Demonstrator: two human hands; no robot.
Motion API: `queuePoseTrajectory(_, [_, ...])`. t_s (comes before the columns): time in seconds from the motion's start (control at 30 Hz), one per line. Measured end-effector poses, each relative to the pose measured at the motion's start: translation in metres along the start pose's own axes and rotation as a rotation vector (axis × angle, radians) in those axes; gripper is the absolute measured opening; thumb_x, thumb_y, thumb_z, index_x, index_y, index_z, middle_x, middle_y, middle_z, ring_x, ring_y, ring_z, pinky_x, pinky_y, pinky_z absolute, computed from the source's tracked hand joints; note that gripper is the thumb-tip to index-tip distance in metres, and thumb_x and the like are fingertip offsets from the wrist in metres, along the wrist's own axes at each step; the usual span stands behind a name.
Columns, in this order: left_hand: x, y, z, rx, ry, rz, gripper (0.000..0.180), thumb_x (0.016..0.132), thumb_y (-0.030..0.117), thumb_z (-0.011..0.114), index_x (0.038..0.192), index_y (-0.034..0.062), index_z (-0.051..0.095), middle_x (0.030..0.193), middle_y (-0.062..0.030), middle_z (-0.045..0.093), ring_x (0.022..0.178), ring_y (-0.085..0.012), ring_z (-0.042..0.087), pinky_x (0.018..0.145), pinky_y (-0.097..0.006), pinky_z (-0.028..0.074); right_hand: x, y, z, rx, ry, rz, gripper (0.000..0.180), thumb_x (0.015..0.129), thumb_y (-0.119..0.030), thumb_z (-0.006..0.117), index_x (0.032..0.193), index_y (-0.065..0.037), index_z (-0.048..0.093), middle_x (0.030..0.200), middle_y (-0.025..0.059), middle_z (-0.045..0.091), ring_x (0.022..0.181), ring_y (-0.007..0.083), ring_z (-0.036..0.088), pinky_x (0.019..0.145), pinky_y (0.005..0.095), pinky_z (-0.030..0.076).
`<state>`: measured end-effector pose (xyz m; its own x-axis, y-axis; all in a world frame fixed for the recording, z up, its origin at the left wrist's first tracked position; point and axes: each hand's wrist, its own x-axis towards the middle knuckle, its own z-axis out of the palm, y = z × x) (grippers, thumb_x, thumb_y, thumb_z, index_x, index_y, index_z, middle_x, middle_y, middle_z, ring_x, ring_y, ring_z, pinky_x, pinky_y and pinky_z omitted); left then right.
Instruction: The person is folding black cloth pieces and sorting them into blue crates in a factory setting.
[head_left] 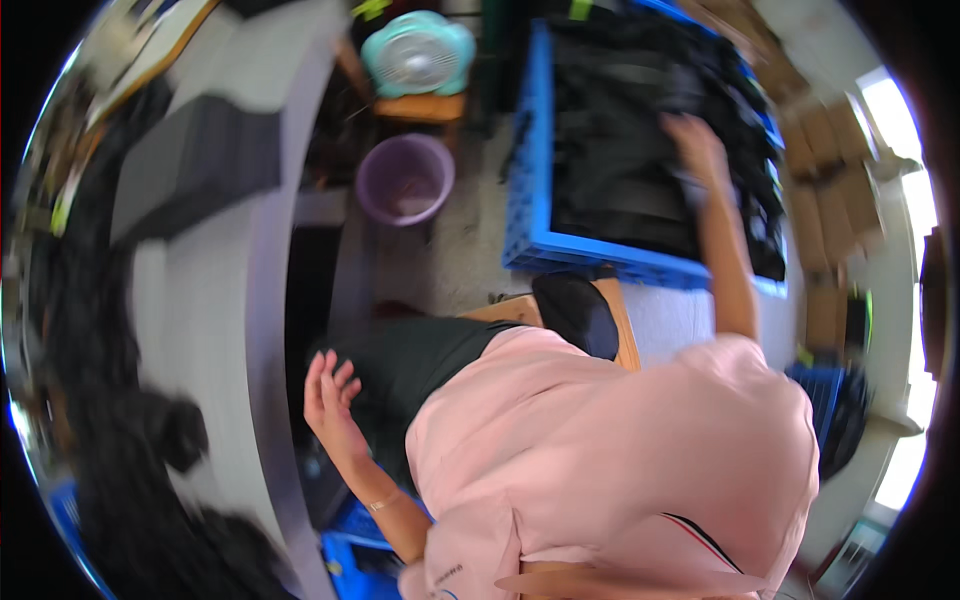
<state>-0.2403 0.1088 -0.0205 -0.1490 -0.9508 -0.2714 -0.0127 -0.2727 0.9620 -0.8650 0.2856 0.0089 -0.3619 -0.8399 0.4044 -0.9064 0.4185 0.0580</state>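
Note:
My right arm stretches out to a large blue plastic crate (540, 150), heaped with black fabric items (620, 170). Over this heap is my right hand (695, 148), its fingers smeared by motion, so whether it grips any of the fabric is unclear. My left hand (332, 403) hangs in the air beside the worktable (210, 330), above my dark trousers (430, 360). Its fingers are apart and slightly bent, with nothing in them. A block-shaped dark grey thing (200, 165) stands on the worktable, its kind blurred.
Dark material (110, 430) lines the table's far left side. A purple bucket (405, 178) stands below a turquoise fan (417, 57) on a wooden stool (425, 106). Beside me is a wooden seat with a black cushion (578, 315). Cardboard boxes (830, 215) line the right wall.

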Motion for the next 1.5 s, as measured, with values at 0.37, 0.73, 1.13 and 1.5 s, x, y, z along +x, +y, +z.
queuePoseTrajectory(0.37, [-0.117, -0.11, -0.163, -0.166, 1.097, 0.198, 0.023, 0.097, 0.011, 0.06, 0.115, -0.0026, 0.065, 0.106, -0.0137, 0.07, 0.091, -0.0175, 0.068, 0.074, -0.028, 0.056, 0.018, 0.167, 0.056, -0.349, 0.284, 0.453, 0.061, 0.079, -0.042, 0.067, 0.125, -0.001, 0.061, 0.129, 0.0307, 0.055, 0.123, 0.0429, 0.052, 0.095, 0.0607, 0.045])
queuePoseTrajectory(0.73, [-0.336, -0.333, -0.264, 0.461, 1.784, -0.792, 0.035, 0.079, 0.02, 0.071, 0.105, -0.0022, 0.068, 0.108, -0.0215, 0.067, 0.099, -0.0379, 0.065, 0.089, -0.044, 0.052, 0.161, -0.122, 0.068, -0.183, 0.3, -0.382, 0.057, 0.093, -0.03, 0.064, 0.139, 0.001, 0.048, 0.141, 0.0288, 0.045, 0.136, 0.0453, 0.034, 0.115, 0.0504, 0.029])
queuePoseTrajectory(1.13, [-0.35, -0.407, -0.26, 0.863, 1.46, -1.424, 0.063, 0.083, 0.059, 0.056, 0.082, -0.0023, 0.072, 0.088, -0.0219, 0.072, 0.079, -0.0396, 0.071, 0.067, -0.048, 0.057, 0.136, -0.325, -0.036, 0.208, 0.152, -0.549, 0.057, 0.084, 0.002, 0.065, 0.138, -0.005, 0.048, 0.15, 0.0207, 0.036, 0.137, 0.037, 0.04, 0.111, 0.0424, 0.036])
queuePoseTrajectory(1.5, [-0.343, -0.384, -0.25, 0.562, 1.697, -1.365, 0.087, 0.073, 0.058, 0.077, 0.123, -0.0088, 0.051, 0.117, -0.03, 0.061, 0.112, -0.0425, 0.06, 0.093, -0.054, 0.049, 0.126, -0.482, -0.041, 0.443, 0.101, -0.947, 0.049, 0.086, 0.002, 0.063, 0.134, -0.004, 0.055, 0.156, 0.0176, 0.032, 0.134, 0.0319, 0.046, 0.105, 0.0411, 0.041])
